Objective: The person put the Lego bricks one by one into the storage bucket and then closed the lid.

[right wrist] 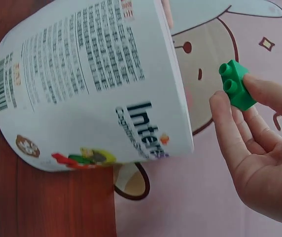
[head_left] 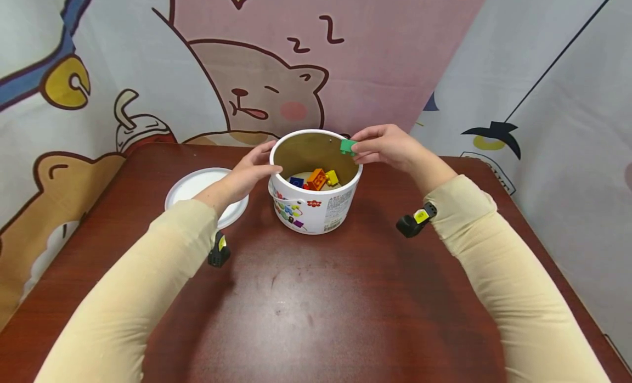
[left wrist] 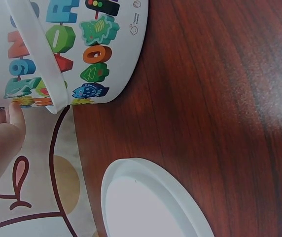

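A white bucket [head_left: 316, 214] with a printed wall stands upright on the table. Inside it lie an orange block [head_left: 316, 179], a yellow block [head_left: 332, 178] and a blue block [head_left: 297, 182], with a bit of red beside them. My left hand [head_left: 245, 174] rests against the bucket's left side, its thumb at the rim and its fingers spread along the outside. In the left wrist view, fingertips touch the printed wall. Between thumb and fingers, my right hand [head_left: 390, 147] pinches a green block [right wrist: 236, 85] at the rim's right. Two studs show on that block.
Left of the bucket, partly behind my left forearm, a round white lid [head_left: 190, 186] lies on the brown table [head_left: 306, 295]. A white handle [left wrist: 40, 59] hangs along the bucket's side. Behind the table hangs a cartoon-printed cloth [head_left: 385, 59].
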The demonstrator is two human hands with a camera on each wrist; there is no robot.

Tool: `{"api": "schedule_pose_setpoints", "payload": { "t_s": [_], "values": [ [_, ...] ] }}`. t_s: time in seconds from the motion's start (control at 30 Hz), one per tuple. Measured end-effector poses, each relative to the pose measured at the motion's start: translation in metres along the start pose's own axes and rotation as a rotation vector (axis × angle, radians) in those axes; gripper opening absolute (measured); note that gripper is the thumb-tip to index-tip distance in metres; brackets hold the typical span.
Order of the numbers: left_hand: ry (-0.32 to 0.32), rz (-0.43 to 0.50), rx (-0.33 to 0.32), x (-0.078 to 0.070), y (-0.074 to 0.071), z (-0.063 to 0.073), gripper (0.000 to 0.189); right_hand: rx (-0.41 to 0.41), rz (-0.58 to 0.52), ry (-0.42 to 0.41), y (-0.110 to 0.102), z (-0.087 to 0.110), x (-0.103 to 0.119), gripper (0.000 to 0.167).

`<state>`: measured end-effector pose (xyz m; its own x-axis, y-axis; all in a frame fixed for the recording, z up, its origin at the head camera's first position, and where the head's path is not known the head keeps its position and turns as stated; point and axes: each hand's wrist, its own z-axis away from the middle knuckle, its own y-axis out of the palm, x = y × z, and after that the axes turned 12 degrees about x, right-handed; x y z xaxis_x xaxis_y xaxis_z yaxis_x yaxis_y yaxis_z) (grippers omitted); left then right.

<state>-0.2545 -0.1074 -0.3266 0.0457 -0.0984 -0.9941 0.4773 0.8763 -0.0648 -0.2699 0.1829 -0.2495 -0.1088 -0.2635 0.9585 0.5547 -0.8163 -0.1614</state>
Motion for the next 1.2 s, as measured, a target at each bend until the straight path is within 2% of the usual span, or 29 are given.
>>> {"api": "schedule_pose_setpoints", "payload": {
  "t_s": [0.33, 0.53, 0.63, 0.77, 0.93, 1.2],
  "values": [
    [0.003, 0.004, -0.002, 0.001, -0.001, 0.0, 0.067, 0.03, 0.009, 0.032, 0.014, -0.012, 0.0, 0.032],
    [0.005, 0.004, 0.007, -0.001, -0.004, 0.003, 0.064, 0.011, -0.01, 0.021, 0.018, -0.014, 0.0, 0.027],
    [-0.003, 0.018, 0.007, -0.003, -0.008, 0.006, 0.062, -0.012, -0.017, 0.013, 0.021, -0.016, 0.001, 0.03],
    [-0.007, 0.021, -0.02, -0.008, -0.02, 0.014, 0.058, -0.042, 0.033, 0.023, 0.033, -0.022, 0.007, 0.042],
    [-0.023, -0.01, -0.064, -0.017, -0.04, 0.032, 0.057, -0.026, 0.076, 0.022, 0.059, -0.033, 0.02, 0.052],
    [-0.069, -0.028, -0.134, -0.023, -0.073, 0.061, 0.061, -0.038, 0.026, -0.053, 0.116, -0.054, 0.038, 0.056]
  ]
}}
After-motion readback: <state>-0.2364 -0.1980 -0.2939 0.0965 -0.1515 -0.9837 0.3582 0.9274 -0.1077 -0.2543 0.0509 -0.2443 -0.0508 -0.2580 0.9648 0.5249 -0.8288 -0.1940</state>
